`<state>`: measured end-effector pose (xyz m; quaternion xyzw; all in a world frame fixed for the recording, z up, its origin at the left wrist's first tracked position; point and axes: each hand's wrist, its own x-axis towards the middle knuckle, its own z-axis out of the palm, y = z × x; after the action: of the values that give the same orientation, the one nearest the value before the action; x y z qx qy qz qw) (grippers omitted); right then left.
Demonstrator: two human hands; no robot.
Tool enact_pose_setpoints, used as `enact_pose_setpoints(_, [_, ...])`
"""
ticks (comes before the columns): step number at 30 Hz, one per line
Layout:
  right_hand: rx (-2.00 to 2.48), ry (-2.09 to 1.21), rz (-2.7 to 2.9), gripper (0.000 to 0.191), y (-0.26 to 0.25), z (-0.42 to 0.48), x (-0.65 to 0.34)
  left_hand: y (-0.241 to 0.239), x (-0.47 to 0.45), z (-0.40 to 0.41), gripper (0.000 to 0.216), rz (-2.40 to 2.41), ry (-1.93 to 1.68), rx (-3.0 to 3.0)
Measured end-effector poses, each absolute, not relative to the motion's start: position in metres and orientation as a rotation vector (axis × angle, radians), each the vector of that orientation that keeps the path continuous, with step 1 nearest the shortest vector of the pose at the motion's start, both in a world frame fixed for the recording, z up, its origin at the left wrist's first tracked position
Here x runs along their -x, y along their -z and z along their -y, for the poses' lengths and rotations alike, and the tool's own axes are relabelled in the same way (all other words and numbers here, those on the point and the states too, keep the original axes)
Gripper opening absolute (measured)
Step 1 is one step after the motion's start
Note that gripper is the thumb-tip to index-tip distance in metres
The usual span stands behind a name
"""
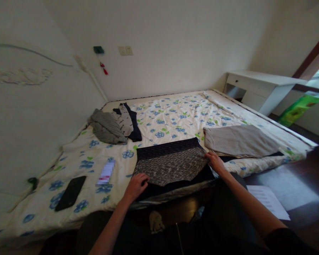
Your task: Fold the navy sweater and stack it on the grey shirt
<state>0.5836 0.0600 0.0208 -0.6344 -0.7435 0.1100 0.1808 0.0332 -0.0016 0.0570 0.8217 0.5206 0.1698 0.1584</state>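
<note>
Head camera: at the near edge of a flowered bed [175, 120], a speckled garment [170, 166] lies flat between two hands. The left hand [135, 186] curls closed on its near left edge; the right hand [215, 161] rests on its right corner, grip unclear. Around it lie one folded grey cloth [239, 141], one phone [70, 193] and a heap of three clothes [114, 125]. One white desk [257, 86] stands beyond.

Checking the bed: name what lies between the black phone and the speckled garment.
Head view: a small white packet lies on the sheet between phone and garment.
</note>
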Motion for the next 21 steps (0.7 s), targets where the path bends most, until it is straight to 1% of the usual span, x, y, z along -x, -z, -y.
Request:
enact_pose_setpoints(5, [1.859,-0.325,2.106,0.057,-0.009,-0.047,-0.587,-0.057,-0.030,0.009,0.022,-1.477,-0.463,-2.362])
enact_pose_setpoints(9, [1.944,-0.325,2.093,0.059,0.004,-0.034,-0.580,-0.039,-0.033,0.028,0.036,-1.523,-0.500,-2.375])
enact_pose_setpoints(11, [1.875,-0.362,2.136,0.062,0.002,-0.025,-0.574,-0.033,-0.035,0.038,0.035,-1.512,-0.499,-2.379])
enact_pose_setpoints(14, [1.647,-0.521,2.290,0.064,-0.007,-0.008,-0.561,-0.029,-0.036,0.050,0.023,-1.475,-0.450,-2.388])
enact_pose_setpoints(16, [1.494,-0.612,2.372,0.063,-0.013,0.002,-0.551,-0.028,-0.036,0.053,0.020,-1.467,-0.397,-2.376])
enact_pose_setpoints(21, [1.379,-0.756,2.404,0.052,-0.025,0.007,-0.538,-0.028,-0.030,0.043,0.024,-1.449,-0.274,-2.286])
